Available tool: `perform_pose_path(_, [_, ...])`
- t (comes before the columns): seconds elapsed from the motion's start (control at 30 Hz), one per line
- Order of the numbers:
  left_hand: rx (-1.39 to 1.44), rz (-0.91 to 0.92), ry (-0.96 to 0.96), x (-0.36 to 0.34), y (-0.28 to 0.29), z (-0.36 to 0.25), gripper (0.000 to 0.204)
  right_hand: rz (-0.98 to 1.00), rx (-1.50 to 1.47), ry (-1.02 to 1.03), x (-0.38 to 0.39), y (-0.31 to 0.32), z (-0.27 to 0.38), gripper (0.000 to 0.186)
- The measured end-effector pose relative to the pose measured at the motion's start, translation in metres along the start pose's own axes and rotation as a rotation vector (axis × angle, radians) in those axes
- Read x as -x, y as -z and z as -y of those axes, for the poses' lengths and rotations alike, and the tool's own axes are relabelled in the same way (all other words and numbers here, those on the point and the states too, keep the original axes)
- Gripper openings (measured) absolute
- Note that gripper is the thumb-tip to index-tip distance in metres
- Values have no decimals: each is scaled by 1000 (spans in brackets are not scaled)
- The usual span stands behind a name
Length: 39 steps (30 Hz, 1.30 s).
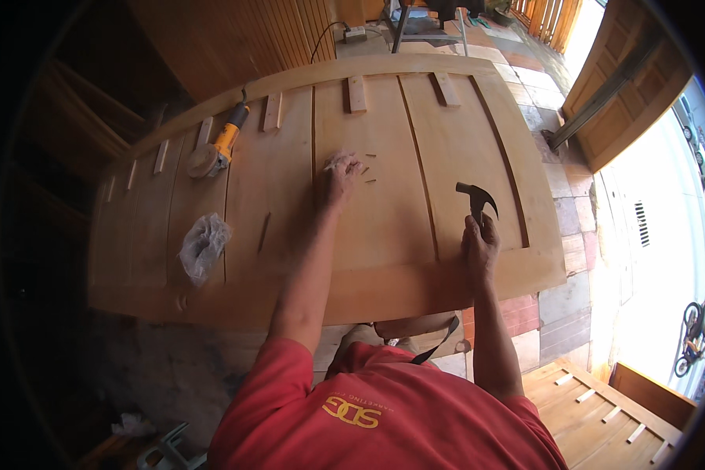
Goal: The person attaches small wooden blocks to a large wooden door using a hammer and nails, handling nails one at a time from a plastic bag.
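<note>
A large wooden door panel [278, 235] lies flat before me, with grooves running across its face. Over its middle, my left hand [341, 182] is closed on a small crumpled clear plastic bag [341, 160]. A few loose nails [370, 181] lie on the wood just right of those fingers. My right hand [482, 241] is wrapped round the handle of a claw hammer [478, 200], held with its dark head up over the panel's right part. What the small bag holds is hard to make out.
On the panel's left are a yellow-and-black angle grinder [225, 145], a larger clear plastic bag [204, 247] and a thin dark stick [265, 232]. Short wood strips [356, 94] line the far edge. Another panel [595, 407] is at lower right; a wooden door [630, 78] stands beyond.
</note>
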<state>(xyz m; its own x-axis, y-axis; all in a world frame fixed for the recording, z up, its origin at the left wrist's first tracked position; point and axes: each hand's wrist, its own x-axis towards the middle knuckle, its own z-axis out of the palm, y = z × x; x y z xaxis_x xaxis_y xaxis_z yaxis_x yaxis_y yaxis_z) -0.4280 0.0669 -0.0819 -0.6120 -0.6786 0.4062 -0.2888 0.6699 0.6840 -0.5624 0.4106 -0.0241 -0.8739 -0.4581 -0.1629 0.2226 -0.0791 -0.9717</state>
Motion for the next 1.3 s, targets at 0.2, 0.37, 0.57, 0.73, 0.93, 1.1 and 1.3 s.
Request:
perform_pose_path(0.2, [17,-72,41,34,6,6,28,93,-32,11,6,-7,1,31])
perform_pose_path(0.37, [-109,-121,-92,63,-9,-20,30,66,-48,37,-4,6,-9,25])
perform_pose_path(0.57, [-347,-234,-135,84,-30,-23,27,115,3,33,3,6,-2,25])
perform_pose_path(0.73, [-283,-150,-250,82,-28,-31,26,145,-83,11,-4,12,-10,28])
perform_pose_path(0.93, [-324,-180,-137,86,-31,-56,24,91,-66,-4,-3,11,-6,30])
perform_pose_path(1.1, [-478,-165,-158,75,-21,-59,20,71,-62,22,-2,5,-7,30])
perform_pose_path(1.3, [-385,-167,-169,63,-23,-55,6,20,-21,13,-2,0,-7,28])
